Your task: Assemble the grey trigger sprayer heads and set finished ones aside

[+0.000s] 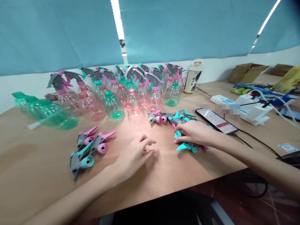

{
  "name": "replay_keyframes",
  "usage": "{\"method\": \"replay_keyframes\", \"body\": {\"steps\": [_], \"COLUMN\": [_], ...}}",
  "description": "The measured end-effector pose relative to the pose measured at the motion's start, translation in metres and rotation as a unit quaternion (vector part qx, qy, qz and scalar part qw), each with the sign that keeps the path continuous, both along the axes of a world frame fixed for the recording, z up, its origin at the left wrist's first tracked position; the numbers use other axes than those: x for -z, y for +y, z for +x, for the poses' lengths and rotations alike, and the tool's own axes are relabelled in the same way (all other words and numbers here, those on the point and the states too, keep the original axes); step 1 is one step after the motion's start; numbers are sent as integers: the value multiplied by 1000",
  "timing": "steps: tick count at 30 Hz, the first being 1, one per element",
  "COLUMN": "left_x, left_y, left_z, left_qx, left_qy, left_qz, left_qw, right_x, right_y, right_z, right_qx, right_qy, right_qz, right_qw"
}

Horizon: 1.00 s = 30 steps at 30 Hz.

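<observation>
Okay, our right hand [191,132] curls around a turquoise-collared spray head [178,134], pinch unclear; our left hand [135,153], loosely spread and empty, is farther from it, leftward.

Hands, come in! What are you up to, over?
Left hand empty, fingers loosely curled. Right hand at teal-trimmed spray head, grip unclear. Phone just beyond right wrist, possibly in the way.

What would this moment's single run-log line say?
left hand: empty, open | right hand: on spray tops | bottles: beyond both hands
</observation>
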<state>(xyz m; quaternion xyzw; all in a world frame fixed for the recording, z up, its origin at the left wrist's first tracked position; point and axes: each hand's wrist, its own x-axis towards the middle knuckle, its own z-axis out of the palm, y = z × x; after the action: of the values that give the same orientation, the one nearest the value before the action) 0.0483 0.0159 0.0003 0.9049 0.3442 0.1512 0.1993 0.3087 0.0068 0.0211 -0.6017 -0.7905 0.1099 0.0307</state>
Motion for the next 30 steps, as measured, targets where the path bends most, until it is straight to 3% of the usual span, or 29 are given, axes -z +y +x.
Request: {"method": "replay_keyframes", "body": {"steps": [7,11,14,21,30], "left_x": [-1,-3,-2,6,-9], "left_y": [1,-2,-2,3,10], "left_z": [-11,-25,-37,-59,-69], "left_qx": [-53,-95,-90,-98,-85], "left_qy": [-94,-134,-155,-163,-199], "left_qz": [-49,18,70,137,241], "left_qw": [993,986,981,972,946], "right_x": [-11,-17,-19,-28,-31], "right_y": [-3,-6,-2,13,35], "right_z": [-31,-58,-78,-109,-121], "right_qx": [-60,-103,-144,-200,-196], "right_qy": [133,249,277,326,434], "right_qz": [32,50,43,-42,-194], "right_qw": [989,962,949,923,858]}}
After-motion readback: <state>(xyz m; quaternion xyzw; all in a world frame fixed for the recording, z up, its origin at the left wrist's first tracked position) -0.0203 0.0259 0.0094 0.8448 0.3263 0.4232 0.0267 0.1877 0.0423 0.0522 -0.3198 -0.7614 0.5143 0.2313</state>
